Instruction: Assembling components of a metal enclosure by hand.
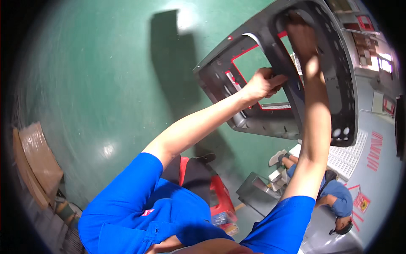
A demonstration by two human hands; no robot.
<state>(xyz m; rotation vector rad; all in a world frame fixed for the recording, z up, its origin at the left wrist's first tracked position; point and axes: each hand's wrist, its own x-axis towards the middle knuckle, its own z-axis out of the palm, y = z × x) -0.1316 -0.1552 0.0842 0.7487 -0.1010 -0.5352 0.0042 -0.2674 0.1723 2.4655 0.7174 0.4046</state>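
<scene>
The big dark panel [336,84] could be tipping or sliding if the left hand [260,86] is pushing harder than the right hand [302,36], because I am not seeing what is holding it up above the green floor [114,67]. The red edging [244,52] around the left hole could be coming loose if a wrist is rubbing on it, and skin could be getting scraped if it is pressing on a hard rim. The panel is sitting in front of the person, off to the right. Its middle bar [294,95] is lying right by the left fingers [266,73], which are sitting bent near the thumb [280,79] at the bar's left edge; I am not able to tell if they are clamping on it. The right hand is lying over the hollow near the panel's top edge, and the right forearm [316,110] is crossing in front of the panel. The right fingers are looking dark and blurry, so I am not able to tell if they are apart or together.
</scene>
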